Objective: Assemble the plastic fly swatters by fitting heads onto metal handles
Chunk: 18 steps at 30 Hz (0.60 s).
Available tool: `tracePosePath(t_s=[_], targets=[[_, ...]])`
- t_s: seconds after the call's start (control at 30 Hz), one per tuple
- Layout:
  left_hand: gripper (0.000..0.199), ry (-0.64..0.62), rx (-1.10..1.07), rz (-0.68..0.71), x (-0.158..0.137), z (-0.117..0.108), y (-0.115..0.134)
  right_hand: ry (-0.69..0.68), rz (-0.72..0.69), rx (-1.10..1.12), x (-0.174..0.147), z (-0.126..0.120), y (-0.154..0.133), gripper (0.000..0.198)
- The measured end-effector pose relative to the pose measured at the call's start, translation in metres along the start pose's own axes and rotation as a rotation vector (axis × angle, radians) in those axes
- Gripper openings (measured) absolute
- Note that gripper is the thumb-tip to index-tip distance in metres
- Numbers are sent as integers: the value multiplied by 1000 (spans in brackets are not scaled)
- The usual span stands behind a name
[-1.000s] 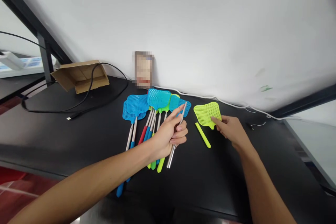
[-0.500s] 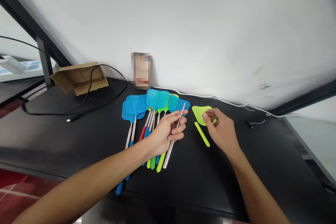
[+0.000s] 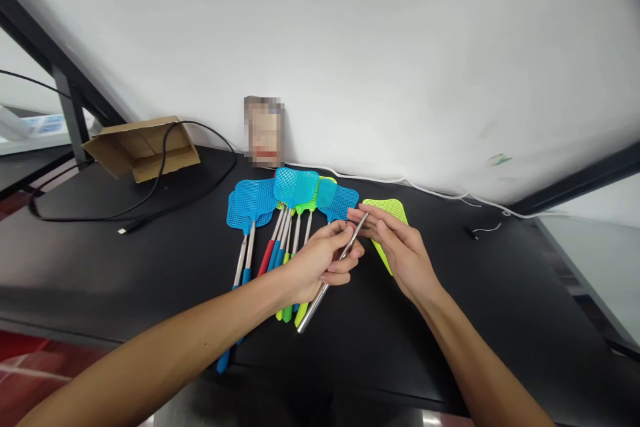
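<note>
My left hand is closed around a silver telescopic metal rod, which slants from lower left to upper right above the table. At the rod's thin upper end is my right hand, its fingers stretched out and the thumb apart; whether they touch the tip is hard to tell. Behind the right hand lies a yellow-green mesh fly swatter head, partly covered. A loose yellow-green handle grip shows between the hands, mostly hidden. To the left lie several fly swatters with blue and green heads and metal shafts.
An open cardboard box and a black cable are at the back left of the black table. A blurred-out package leans on the white wall. A white cord runs along the wall's base.
My right hand has moved left from the yellow-green swatter head to the rod's upper end, its fingers straightening. The rod's lower end has shifted left and down in my left hand.
</note>
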<state>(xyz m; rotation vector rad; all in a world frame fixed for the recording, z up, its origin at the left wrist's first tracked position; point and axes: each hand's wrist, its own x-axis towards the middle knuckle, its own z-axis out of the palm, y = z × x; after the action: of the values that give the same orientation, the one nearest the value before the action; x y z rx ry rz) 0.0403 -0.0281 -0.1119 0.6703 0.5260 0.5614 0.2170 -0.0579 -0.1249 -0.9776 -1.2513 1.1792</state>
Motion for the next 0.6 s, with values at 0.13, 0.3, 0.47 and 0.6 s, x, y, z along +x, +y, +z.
tracePosePath(t_s=[0.13,0.3,0.47,0.6], targets=[[17,54,17,-9,-1,3,0,-5,5,37,0,3,2,31],[18,116,13,36,0,3,-3,-42,-2,-59,-2,10,6,31],[19,175,-37,81,3,0,-2,-81,39,-101,-4,22,6,34],[19,123,-117,111,4,-3,5,-86,56,-49,1,17,2,36]])
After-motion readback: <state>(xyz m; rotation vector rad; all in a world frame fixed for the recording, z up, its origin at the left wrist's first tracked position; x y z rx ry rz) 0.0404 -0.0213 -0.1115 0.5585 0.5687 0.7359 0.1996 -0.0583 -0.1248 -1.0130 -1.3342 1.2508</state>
